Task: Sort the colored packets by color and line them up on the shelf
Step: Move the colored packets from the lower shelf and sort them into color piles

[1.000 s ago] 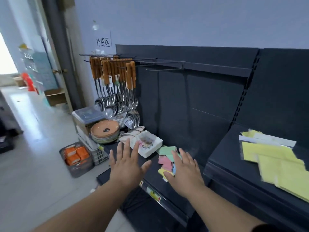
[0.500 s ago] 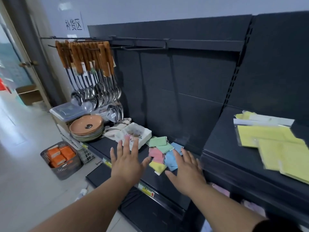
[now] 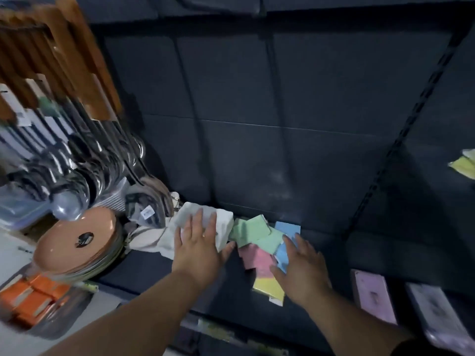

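- Fingers of the left hand [image 3: 198, 250] are straight and spread wide, holding nothing. The fingertips lie over a white box [image 3: 225, 227] and the thumb points right toward the packets. Whether they touch the box cannot be told.
- The right hand [image 3: 300, 271] is also flat and empty, palm down, its fingers straight and a little apart. The fingertips reach onto the blue packets [image 3: 288, 227], and the thumb lies beside the pink packet [image 3: 257, 258].
- Both bare forearms rise from the bottom edge, with the backs of the hands facing the camera.
- The packets lie in a loose, overlapping heap on the shelf [image 3: 159, 268], mostly between the hands and not sorted by colour.
- The green packets [image 3: 253, 229] are at the back left and the blue at the back right. The pink one is in the middle, and the yellow packet [image 3: 267, 285] is nearest the front, just beside the right hand.
- The shelf is dark, with a pale label strip [image 3: 216, 327] on its front edge and a dark back panel [image 3: 257, 124] behind.
- Left of the box sits a stack of plates [image 3: 77, 242], the top one orange.
- Blurred ladles [image 3: 77, 163] with wooden handles hang above the plates.
- At lower left a basket [image 3: 30, 299] of orange packs stands on a pale floor [image 3: 10, 253].
- In the next bay to the right are yellow sheets [image 3: 465, 163] at the frame edge and purple packs [image 3: 372, 296] on a lower shelf.
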{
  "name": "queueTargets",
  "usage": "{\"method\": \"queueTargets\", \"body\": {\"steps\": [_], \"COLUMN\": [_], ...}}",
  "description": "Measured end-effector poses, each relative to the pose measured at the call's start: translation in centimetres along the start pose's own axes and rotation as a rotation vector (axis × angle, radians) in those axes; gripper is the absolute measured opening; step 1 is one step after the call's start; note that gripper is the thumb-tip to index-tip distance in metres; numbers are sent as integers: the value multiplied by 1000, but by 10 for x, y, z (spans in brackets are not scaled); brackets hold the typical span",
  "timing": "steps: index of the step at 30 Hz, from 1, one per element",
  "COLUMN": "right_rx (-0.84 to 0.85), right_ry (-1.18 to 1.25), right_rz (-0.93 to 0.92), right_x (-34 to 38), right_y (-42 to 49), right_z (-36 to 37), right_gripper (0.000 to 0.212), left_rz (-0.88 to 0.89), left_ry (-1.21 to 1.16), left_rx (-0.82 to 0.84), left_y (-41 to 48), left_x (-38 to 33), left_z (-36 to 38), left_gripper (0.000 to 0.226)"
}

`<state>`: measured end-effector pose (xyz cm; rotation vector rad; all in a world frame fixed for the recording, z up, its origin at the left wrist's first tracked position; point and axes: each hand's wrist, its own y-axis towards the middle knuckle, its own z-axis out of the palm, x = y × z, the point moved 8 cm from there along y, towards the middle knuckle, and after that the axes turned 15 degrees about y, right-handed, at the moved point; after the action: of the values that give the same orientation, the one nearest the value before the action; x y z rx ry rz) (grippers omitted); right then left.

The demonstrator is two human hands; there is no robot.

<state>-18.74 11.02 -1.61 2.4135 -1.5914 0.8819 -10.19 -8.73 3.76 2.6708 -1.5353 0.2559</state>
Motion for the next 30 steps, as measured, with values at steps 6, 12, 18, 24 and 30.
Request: {"method": "queueTargets", "body": {"steps": [6, 12, 18, 24, 30], "right_rx": [-49, -38, -36, 2, -87], "right_ry": [14, 41, 96, 106, 145], "right_rz": [64, 78, 40, 29, -44], "right_x": [-11, -27, -35, -41, -37], "right_y": [42, 71, 93, 112, 111], "right_z": [13, 27, 49, 65, 50], "right_gripper": [77, 79, 82, 86, 85], "left_rz": [179, 272, 340, 444, 435], "left_ry": [52, 108, 227, 370, 323], "left_rx": [15, 65, 129, 189, 153], "left_y": [56, 84, 108, 127, 131], "left_x": [-32, -69, -90, -108, -110], "left_z": [33, 64, 89, 106, 103], "left_gripper": [81, 84, 80, 78, 91]}}
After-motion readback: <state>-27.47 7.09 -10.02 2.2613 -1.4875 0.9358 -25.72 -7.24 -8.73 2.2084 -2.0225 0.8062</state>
